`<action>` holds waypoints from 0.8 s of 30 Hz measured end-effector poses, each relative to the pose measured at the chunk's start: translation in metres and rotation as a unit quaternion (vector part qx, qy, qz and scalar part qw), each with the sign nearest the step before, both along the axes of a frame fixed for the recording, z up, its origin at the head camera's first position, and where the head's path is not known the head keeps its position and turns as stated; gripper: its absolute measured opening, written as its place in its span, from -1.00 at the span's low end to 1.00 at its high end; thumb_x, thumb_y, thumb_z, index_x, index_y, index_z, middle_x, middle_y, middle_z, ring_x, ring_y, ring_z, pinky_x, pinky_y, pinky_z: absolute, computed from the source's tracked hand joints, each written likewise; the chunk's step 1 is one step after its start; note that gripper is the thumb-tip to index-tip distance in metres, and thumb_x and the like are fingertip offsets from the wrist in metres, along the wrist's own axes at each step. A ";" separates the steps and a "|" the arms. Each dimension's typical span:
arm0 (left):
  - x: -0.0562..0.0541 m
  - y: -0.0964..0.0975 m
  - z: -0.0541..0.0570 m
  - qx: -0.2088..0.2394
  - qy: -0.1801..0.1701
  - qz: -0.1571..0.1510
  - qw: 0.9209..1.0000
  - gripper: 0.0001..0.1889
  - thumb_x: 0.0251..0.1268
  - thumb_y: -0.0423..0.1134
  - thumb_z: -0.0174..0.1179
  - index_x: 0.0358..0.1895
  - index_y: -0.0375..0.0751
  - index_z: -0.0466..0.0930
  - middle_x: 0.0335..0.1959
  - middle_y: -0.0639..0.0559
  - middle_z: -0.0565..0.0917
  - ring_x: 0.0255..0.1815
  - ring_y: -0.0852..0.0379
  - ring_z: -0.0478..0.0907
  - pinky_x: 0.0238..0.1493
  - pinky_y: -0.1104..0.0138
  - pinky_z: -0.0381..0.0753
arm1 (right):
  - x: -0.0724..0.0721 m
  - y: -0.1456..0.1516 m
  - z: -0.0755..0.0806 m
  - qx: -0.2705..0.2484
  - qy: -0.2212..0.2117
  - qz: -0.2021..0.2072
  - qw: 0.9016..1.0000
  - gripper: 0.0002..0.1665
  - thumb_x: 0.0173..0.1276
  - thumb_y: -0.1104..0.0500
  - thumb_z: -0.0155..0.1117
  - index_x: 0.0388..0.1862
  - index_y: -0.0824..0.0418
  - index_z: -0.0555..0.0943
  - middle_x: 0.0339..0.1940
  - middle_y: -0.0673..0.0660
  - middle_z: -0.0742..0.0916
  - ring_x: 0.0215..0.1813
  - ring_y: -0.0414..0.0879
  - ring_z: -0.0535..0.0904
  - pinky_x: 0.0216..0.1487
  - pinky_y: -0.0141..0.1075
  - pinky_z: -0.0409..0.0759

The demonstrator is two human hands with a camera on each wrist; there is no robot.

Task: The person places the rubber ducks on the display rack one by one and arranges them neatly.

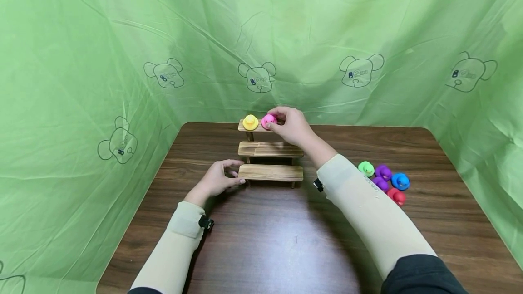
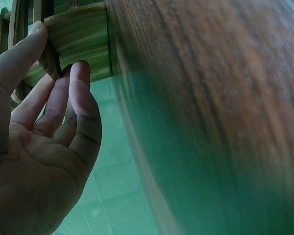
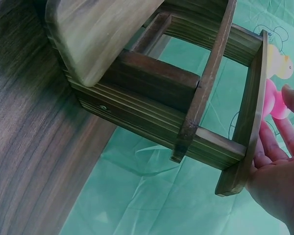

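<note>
Right hand: thumb and fingers pinched on the pink duck; the right hand reaches in from the right over the far end of the wooden stand.
Pink duck: the pink duck is at the top step, facing the near side – whether its full weight rests on the wood, I cannot tell.
Left hand: the left hand grips the left end of the lowest step, thumb on the near side, fingers on the far side.
Yellow duck: the yellow duck sits on the top step, just left of the pink one.
Stand: three steps, rising from near to far; the middle and lowest carry no duck.
Ducks at the right: a green duck, two purple ducks, a blue duck and a red duck – grouped close together, the red one partly behind the right sleeve.
Tabletop: dark brown wood grain; the tabletop bears stand and ducks.
Cloth: green cloth hangs at the left, far and right sides, printed with animal heads.
</note>
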State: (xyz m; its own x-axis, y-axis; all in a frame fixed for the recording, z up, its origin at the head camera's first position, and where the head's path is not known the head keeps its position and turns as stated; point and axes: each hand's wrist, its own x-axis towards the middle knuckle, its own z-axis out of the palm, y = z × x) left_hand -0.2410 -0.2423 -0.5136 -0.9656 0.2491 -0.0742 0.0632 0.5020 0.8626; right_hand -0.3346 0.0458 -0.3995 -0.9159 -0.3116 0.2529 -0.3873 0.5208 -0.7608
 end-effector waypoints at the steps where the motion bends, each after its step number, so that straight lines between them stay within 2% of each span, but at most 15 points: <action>1: 0.000 0.000 0.000 -0.001 0.000 0.000 1.000 -0.42 0.13 -0.23 0.63 0.26 -0.05 0.69 -0.20 -0.12 0.73 -0.37 0.05 0.67 -0.47 0.13 0.74 | 0.000 0.000 0.000 0.000 -0.001 0.000 1.000 -0.58 0.35 0.06 0.58 0.14 0.10 0.73 0.01 0.04 0.79 0.07 -0.07 0.68 0.24 -0.13 0.61; 16: -0.001 0.000 -0.001 0.003 0.000 -0.001 1.000 -0.42 0.11 -0.27 0.64 0.25 -0.10 0.69 -0.22 -0.11 0.75 -0.23 -0.01 0.70 -0.46 0.08 0.76 | 0.000 0.001 -0.001 -0.001 0.003 0.001 1.000 -0.61 0.36 0.06 0.56 0.12 0.09 0.73 -0.03 0.01 0.79 0.03 -0.12 0.69 0.20 -0.15 0.64; 24: -0.002 -0.001 -0.002 0.005 0.004 -0.003 1.000 -0.42 0.11 -0.25 0.64 0.24 -0.08 0.69 -0.21 -0.09 0.75 -0.20 0.00 0.69 -0.47 0.11 0.76 | 0.002 0.001 -0.001 -0.004 -0.005 0.000 1.000 -0.52 0.35 0.05 0.58 0.20 0.11 0.70 0.05 0.04 0.78 0.08 -0.10 0.68 0.25 -0.13 0.64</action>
